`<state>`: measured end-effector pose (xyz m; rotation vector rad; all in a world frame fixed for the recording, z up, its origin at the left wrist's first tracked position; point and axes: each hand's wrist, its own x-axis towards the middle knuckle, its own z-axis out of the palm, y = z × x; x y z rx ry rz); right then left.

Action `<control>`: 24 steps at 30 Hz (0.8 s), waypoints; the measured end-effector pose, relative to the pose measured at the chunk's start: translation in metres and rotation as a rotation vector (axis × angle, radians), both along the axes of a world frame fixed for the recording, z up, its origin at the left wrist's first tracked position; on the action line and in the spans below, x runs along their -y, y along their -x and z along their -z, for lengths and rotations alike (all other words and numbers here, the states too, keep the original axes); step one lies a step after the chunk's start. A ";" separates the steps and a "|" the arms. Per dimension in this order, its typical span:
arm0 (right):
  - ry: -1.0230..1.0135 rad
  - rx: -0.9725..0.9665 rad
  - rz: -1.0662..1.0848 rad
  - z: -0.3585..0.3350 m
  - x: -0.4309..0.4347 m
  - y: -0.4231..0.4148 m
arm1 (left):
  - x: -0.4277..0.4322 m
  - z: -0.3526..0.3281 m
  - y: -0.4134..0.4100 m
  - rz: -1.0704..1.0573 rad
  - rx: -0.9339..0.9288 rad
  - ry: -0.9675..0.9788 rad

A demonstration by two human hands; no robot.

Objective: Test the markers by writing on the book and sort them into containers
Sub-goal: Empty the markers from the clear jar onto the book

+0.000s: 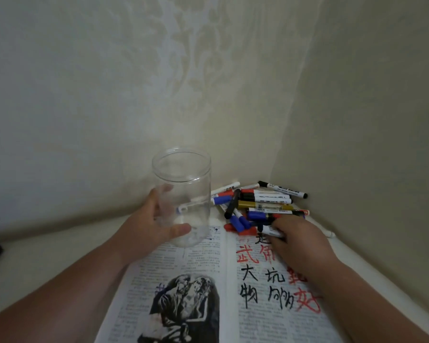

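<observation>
The left hand (154,224) wraps its fingers (181,230) round one clear jar (183,184), held upright. The right hand (300,246) pinches one black-tipped marker (270,230), tip on the one open book (201,263). Just beyond those fingers lies a pile (260,206) of at least ten markers.

My left hand (156,219) grips a clear jar (183,174) upright by its lower wall, its base at the top of the left page of the open book (201,263). The book lies flat beneath both my hands, with printed text and a black-and-white picture on the left page and big red and black handwritten characters on the right. My right hand (297,243) pinches a white marker (271,230) with its black tip at that page, and just beyond its fingers lies a loose pile of markers (263,201) capped blue, red, black and gold.
</observation>
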<state>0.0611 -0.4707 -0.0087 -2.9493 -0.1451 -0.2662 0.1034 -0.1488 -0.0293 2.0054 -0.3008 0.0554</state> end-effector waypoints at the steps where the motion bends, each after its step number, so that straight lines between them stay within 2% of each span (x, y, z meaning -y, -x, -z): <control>1: 0.003 -0.004 0.011 0.000 0.000 0.002 | -0.001 0.001 0.000 -0.008 0.001 0.012; 8: 0.047 -0.056 0.000 -0.001 -0.009 0.020 | -0.004 0.006 0.007 -0.083 0.036 0.039; 15: 0.326 -0.203 -0.001 -0.016 -0.019 0.030 | -0.010 0.001 0.014 -0.201 0.043 0.068; 18: 0.288 -0.134 -0.016 -0.021 -0.012 0.026 | -0.014 0.000 0.014 -0.239 0.023 0.042; 24: 0.068 0.023 -0.116 0.004 0.013 0.012 | -0.012 -0.002 0.011 -0.344 -0.016 0.036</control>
